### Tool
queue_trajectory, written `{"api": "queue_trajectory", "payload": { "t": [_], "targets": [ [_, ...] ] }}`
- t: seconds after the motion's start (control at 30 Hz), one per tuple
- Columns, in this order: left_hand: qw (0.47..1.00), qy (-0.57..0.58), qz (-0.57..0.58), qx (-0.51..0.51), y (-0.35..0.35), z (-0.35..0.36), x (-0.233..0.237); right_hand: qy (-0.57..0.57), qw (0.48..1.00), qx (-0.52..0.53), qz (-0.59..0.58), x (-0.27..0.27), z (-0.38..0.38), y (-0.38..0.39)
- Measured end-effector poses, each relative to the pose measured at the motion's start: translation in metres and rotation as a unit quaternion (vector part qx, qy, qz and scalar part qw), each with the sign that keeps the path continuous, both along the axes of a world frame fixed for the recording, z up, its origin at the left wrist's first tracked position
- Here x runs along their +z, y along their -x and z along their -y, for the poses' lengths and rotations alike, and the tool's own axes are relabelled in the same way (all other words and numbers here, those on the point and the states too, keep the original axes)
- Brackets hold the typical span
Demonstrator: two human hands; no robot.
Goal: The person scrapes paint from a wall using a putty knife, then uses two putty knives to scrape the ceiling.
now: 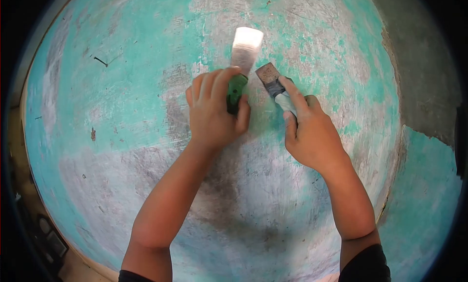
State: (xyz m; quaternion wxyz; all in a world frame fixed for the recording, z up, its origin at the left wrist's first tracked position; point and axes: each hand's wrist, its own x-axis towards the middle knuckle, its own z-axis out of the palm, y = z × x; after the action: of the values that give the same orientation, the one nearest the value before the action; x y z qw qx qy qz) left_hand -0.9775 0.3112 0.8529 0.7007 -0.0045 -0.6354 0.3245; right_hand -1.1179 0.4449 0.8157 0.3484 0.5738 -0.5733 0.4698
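Observation:
A wall [131, 111] with worn turquoise paint and bare greyish patches fills most of the view. My left hand [214, 104] is wrapped round the green handle of a scraper [245, 50], whose wide metal blade points up and shines brightly at its end. To the right, my right hand [309, 123] grips a second scraper [268, 75] by its pale handle, its short, rusty-looking blade tilted up and left. Both blades are at the wall's surface; whether they touch it I cannot tell. The two tools are close together but apart.
A nail [101, 61] sticks out of the wall at the upper left. A dark grey wall section [419, 62] lies at the right, above a turquoise part with a ragged edge. Dark objects [52, 238] stand beyond the wall's lower left edge.

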Motion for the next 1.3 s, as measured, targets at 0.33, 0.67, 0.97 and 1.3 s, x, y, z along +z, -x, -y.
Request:
{"api": "queue_trajectory", "payload": {
  "t": [0.33, 0.67, 0.97, 1.3],
  "targets": [
    [0.991, -0.075, -0.031, 0.109, -0.001, 0.006, 0.005, -0.014, 0.991, -0.127, 0.035, 0.010, -0.010, -0.018],
    [0.985, -0.084, 0.024, 0.148, -0.009, 0.008, 0.013, -0.098, 0.979, -0.173, 0.053, 0.030, -0.036, -0.044],
    [0.989, -0.078, 0.023, 0.127, -0.009, 0.008, 0.010, -0.097, 0.972, -0.212, 0.032, 0.041, -0.038, -0.052],
    [0.990, -0.073, 0.013, 0.121, -0.008, 0.009, 0.011, -0.151, 0.961, -0.231, 0.031, 0.051, -0.044, -0.061]
  ]
}}
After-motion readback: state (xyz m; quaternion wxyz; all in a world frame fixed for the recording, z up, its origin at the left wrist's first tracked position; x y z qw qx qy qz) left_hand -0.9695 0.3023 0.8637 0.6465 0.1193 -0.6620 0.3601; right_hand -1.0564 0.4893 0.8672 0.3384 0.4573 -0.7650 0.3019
